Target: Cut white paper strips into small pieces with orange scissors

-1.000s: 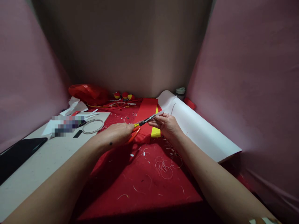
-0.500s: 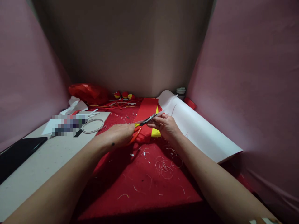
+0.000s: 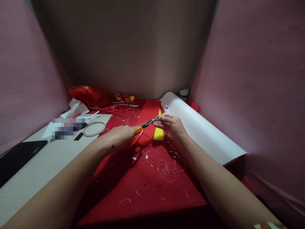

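My left hand [image 3: 124, 135] is closed around the orange and yellow handles of a pair of scissors [image 3: 148, 123]. Their dark blades point up and right, towards the fingertips of my right hand [image 3: 172, 125]. Between thumb and fingers that hand pinches a thin white paper strip [image 3: 164, 114], which lies along the blades. Whether the blades bite into the strip cannot be made out. Beneath both hands are a red corrugated sheet [image 3: 150, 109] and a yellow piece [image 3: 159, 134], partly covered by my right hand.
A large curled white sheet [image 3: 202, 130] lies on the right of the red cloth [image 3: 143, 197]. Thread and paper scraps [image 3: 166, 171] litter the front. On the left are a pale board [image 3: 30, 178], a black device [image 3: 21, 159] and a ring [image 3: 94, 129]; a red bag [image 3: 89, 95] stands behind.
The white strip no longer reaches as far up and right beyond my right hand. A small white and red bit shows above the fingers. Both hands stay nearly in place.
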The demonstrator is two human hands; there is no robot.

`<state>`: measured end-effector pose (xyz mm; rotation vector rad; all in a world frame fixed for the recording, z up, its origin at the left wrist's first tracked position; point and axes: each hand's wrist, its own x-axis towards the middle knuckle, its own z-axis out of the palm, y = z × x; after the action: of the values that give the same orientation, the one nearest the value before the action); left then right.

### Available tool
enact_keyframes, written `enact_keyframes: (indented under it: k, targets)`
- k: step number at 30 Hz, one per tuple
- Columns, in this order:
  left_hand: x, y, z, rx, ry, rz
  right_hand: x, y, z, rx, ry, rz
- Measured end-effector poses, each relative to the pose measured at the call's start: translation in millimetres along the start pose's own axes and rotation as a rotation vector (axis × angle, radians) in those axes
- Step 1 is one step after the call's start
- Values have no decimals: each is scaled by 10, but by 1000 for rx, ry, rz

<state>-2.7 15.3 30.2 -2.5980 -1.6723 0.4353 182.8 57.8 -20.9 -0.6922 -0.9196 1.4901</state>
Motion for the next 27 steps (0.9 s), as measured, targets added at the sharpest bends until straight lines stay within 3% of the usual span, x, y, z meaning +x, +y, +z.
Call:
enact_keyframes:
  k: [9,20,27]
  targets:
    - [2,-13,81,-40,-10,-31,-33,26,61,21,-20,22]
    - [-19,20,11,-4,28,2,-25,27,46,4,-24,6]
    - [12,-10,107,-67,5,-12,-28,91,64,23,-76,-4]
